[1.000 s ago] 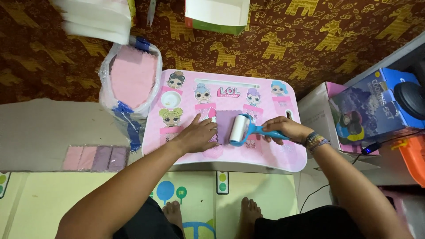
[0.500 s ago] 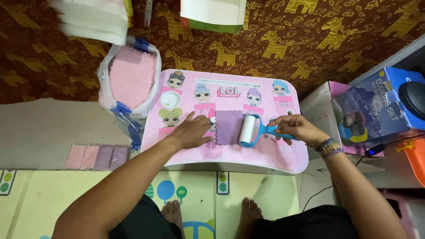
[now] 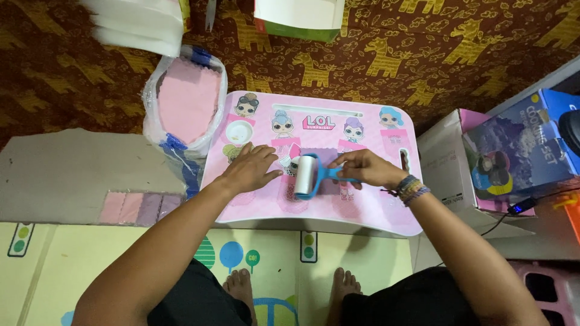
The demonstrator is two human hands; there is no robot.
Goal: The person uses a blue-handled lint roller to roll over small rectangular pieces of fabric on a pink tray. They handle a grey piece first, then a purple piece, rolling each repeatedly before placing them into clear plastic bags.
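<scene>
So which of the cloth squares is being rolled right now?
The purple square on the pink table, under the blue roller held by the right hand. The other squares lie untouched on cardboard at left.

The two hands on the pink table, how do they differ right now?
The left hand lies flat, fingers spread, pressing on the pink lap table; the right hand is curled around the blue handle of a lint roller. The right wrist wears beaded bracelets; the left wrist is bare. The left hand holds nothing. Both are over the tabletop beside a purple square.
</scene>
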